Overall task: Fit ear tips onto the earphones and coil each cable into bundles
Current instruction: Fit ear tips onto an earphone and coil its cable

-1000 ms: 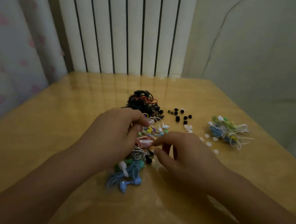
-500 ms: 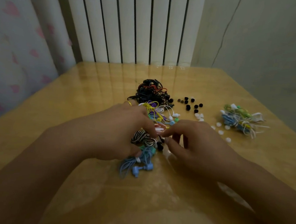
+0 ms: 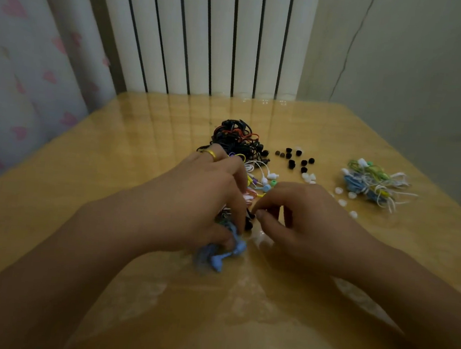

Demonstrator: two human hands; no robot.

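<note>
A tangle of coloured earphones [image 3: 262, 181] lies mid-table, and my left hand [image 3: 198, 199] covers most of it, fingers curled round the cables. A light blue earphone set [image 3: 219, 259] sticks out under that hand's thumb. My right hand [image 3: 306, 224] sits just to the right, its thumb and forefinger pinching at a small black earbud [image 3: 248, 221] between the two hands. Loose black ear tips [image 3: 295, 159] and white ear tips [image 3: 344, 198] are scattered behind my right hand. What the left palm covers is hidden.
A heap of black and red cables [image 3: 235, 138] lies behind my left hand. A pile of blue, green and white coiled earphones [image 3: 374, 184] sits at the right. The glossy wooden table [image 3: 81, 188] meets a white radiator [image 3: 203, 36] at the back.
Both hands have drawn closer together over the coloured tangle. My left hand has slid down over the striped cable onto the blue set, and my right fingertips have closed in on the black earbud.
</note>
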